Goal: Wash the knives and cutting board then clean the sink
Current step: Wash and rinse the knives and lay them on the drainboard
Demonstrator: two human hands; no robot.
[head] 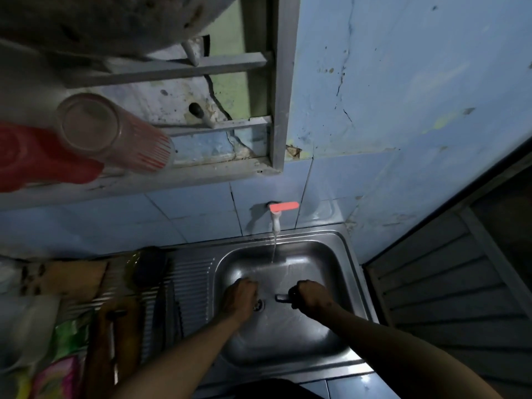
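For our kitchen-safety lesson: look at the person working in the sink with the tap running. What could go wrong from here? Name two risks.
1. The right hand grips a small dark object in wet, dim conditions; if it is a knife handle, it could slip and cut.
2. Water from the tap runs into the sink while the left hand sits by the drain; covering it might let water pool.

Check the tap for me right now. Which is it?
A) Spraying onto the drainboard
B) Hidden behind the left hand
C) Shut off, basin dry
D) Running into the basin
D: a thin stream falls from the tap with the red handle into the sink.
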